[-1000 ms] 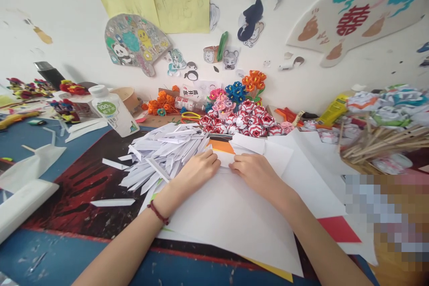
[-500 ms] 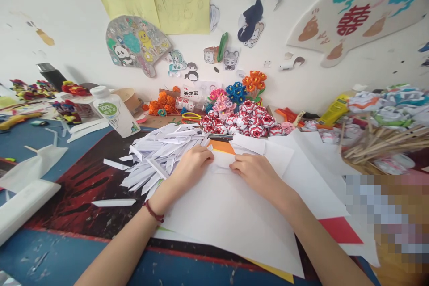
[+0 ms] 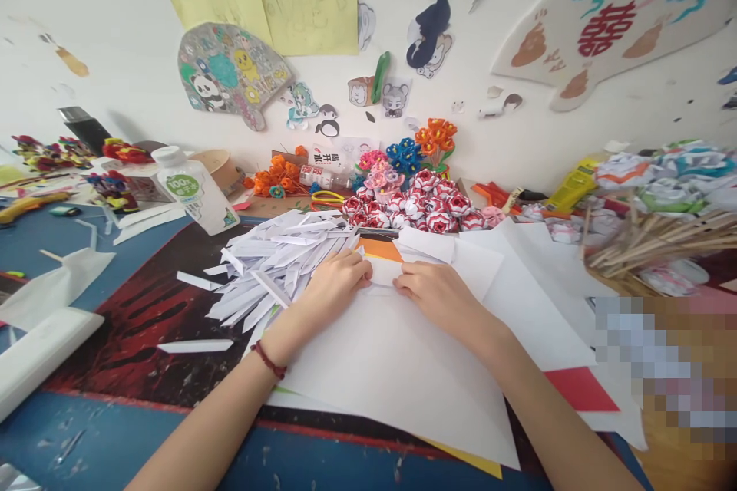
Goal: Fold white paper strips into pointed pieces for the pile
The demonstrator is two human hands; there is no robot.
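My left hand (image 3: 338,282) and my right hand (image 3: 433,293) face each other over a large white paper sheet (image 3: 397,376). Between them lies a small white paper strip (image 3: 382,271), its left end in my left fingers and its right end pinched by my right thumb and fingers. The strip looks folded, though its exact creases are hard to make out. Just beyond it shows a piece of orange paper (image 3: 380,248). A heap of folded white paper strips (image 3: 270,261) sits to the left, partly behind my left wrist.
Along the wall stand red-and-white paper flowers (image 3: 441,207), a white bottle (image 3: 196,188) and a yellow box (image 3: 576,184). Wooden sticks (image 3: 662,249) fill the right side, near a piece of red paper (image 3: 581,389). One loose strip (image 3: 196,347) lies at left.
My left hand has shifted slightly to the right along the small paper strip. My right hand stays almost in place, and the view has tilted a little.
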